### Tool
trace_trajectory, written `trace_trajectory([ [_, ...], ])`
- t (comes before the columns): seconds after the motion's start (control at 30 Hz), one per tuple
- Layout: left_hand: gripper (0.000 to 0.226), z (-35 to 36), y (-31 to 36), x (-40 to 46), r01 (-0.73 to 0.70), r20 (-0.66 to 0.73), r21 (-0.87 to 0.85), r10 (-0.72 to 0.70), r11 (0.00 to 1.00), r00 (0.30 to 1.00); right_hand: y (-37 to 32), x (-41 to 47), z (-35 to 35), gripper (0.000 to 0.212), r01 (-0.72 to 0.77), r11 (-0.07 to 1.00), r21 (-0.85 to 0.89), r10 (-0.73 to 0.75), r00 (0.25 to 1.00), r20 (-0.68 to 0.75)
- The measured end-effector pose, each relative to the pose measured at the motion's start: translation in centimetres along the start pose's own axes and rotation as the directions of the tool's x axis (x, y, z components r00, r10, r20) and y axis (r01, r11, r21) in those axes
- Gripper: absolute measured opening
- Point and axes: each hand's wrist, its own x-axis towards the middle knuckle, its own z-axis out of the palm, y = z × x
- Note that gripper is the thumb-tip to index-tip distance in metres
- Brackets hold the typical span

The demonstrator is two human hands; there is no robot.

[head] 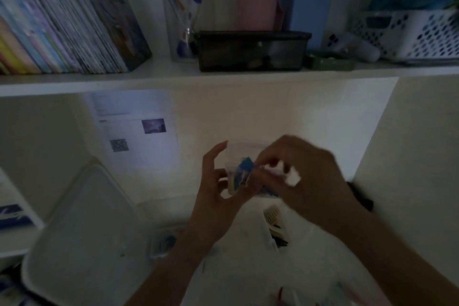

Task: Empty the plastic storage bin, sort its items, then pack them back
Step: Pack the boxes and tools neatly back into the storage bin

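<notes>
Left hand (218,191) cupped a small clear container (238,156) | right hand (305,171) pinched blue clips (244,169) at its rim | white bin lid (82,231) lay left of it

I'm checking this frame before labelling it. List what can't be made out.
- Head view, small clear container: blue contents blurred, half covered by right hand.
- Right hand's grip: smeared by motion.
- Left hand: cups the container; contact unclear.
- Dark box on shelf: contents too dim.
- Desk items, bottom edge: cut off, dark.
</notes>
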Motion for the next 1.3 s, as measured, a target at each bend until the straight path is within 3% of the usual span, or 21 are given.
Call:
trace_trajectory([
  [0.1, 0.082, -0.1, -1.1, 0.1, -0.052, 0.011, 0.068, 0.052, 0.996, 0.999, -0.2, -0.7, 1.9, 0.023, 0.051, 0.999, -0.001, -0.05, 0.991, 0.126],
  [0.27, 0.088, 0.0, -1.7, -0.2, -0.027, 0.016, 0.044, 0.027, 0.999, 1.0, 0.3, -0.5, 3.2, 0.021, -0.054, 0.993, -0.105, 0.068, 0.989, 0.135],
  [0.47, 0.091, -0.3, -1.9, 0.0, -0.01, 0.046, -0.07, 0.013, 0.997, 0.999, 0.8, -0.1, 2.7, 0.009, -0.309, 0.938, 0.16, 0.298, 0.95, 0.09],
  [0.6, 0.089, -0.7, -2.2, -0.1, -0.004, 0.007, -0.091, 0.005, 0.996, 1.0, 2.4, 0.2, 1.6, 0.007, -0.35, 0.934, 0.067, 0.345, 0.936, 0.075],
  [0.73, 0.086, -0.6, -2.7, 0.0, -0.018, -0.032, -0.128, 0.014, 0.992, 0.999, 3.1, 0.4, 0.9, 0.005, -0.237, 0.958, -0.16, 0.256, 0.961, 0.109],
  [0.83, 0.087, -0.4, -2.9, 0.0, -0.017, -0.036, -0.146, 0.012, 0.989, 0.999, 2.9, 0.6, 1.0, 0.008, -0.242, 0.956, -0.169, 0.264, 0.956, 0.126],
  [0.93, 0.086, -0.5, -3.2, 0.0, -0.097, -0.039, -0.077, 0.094, 0.992, 0.995, 2.4, 0.7, 1.1, 0.017, -0.343, 0.937, -0.069, 0.35, 0.916, 0.198],
  [1.07, 0.088, -0.8, -3.4, 0.3, -0.126, -0.031, -0.001, 0.126, 0.992, 0.992, 2.5, 0.5, 1.4, 0.025, -0.332, 0.942, -0.044, 0.326, 0.878, 0.352],
  [1.17, 0.091, -1.0, -3.5, 0.2, -0.094, 0.0, -0.01, 0.094, 0.996, 0.996, 2.6, 0.3, 1.3, 0.053, -0.368, 0.929, 0.028, 0.34, 0.883, 0.324],
  [1.23, 0.095, -1.0, -3.5, 0.4, -0.074, -0.007, -0.032, 0.074, 0.997, 0.997, 2.1, 0.3, 1.7, 0.062, -0.293, 0.955, -0.048, 0.294, 0.911, 0.288],
  [1.3, 0.094, -0.7, -3.4, 0.7, -0.077, -0.01, -0.049, 0.076, 0.996, 0.997, 1.2, 0.5, 2.6, 0.066, -0.205, 0.97, -0.13, 0.238, 0.91, 0.34],
])
